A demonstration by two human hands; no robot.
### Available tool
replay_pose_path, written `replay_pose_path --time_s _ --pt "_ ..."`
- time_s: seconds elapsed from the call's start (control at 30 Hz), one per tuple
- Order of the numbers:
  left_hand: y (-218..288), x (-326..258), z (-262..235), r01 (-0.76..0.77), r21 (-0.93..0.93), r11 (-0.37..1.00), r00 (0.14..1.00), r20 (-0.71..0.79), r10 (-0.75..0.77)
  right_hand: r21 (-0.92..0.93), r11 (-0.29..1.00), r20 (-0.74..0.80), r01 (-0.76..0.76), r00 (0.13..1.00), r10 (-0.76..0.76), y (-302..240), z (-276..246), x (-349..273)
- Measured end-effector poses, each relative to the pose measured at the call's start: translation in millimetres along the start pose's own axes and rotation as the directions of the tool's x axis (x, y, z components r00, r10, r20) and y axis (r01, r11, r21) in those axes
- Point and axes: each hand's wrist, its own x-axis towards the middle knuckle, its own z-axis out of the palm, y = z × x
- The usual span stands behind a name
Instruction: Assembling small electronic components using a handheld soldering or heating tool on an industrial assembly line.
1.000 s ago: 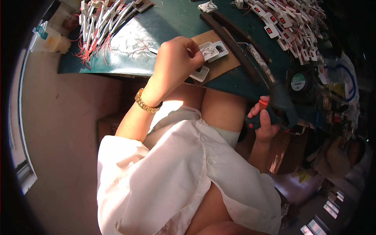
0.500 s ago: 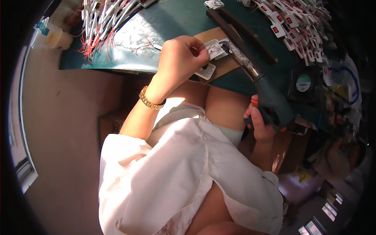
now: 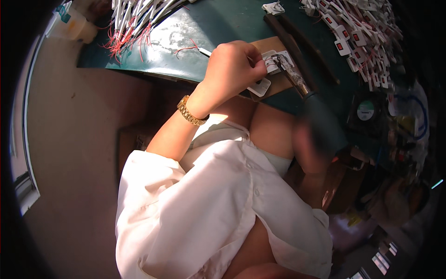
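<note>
While the left hand point(image 3: 234, 65) hides what its closed grip pinches at the module point(image 3: 274, 63), the blurred right hand point(image 3: 309, 149), at four o'clock, grips the iron point(image 3: 297, 81).

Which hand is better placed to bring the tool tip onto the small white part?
Right. The right hand grips the soldering tool, its tip already at the white part; the left hand is fisted beside that part, steadying it.
</note>
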Motion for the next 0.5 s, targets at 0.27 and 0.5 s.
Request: replay_pose_path --time_s 0.27,0.5 --pt "-2.0 0.6 -0.5 -0.035 0.026 0.999 0.999 0.009 0.035 -0.084 0.988 0.007 0.127 0.992 -0.127 -20.2 8.4 11.7" --pt "-2.8 1.0 -0.5 -0.033 0.008 0.999 0.999 -0.006 0.033 -0.135 0.960 -0.013 0.246 0.968 -0.250 -22.1 14.7 13.2"
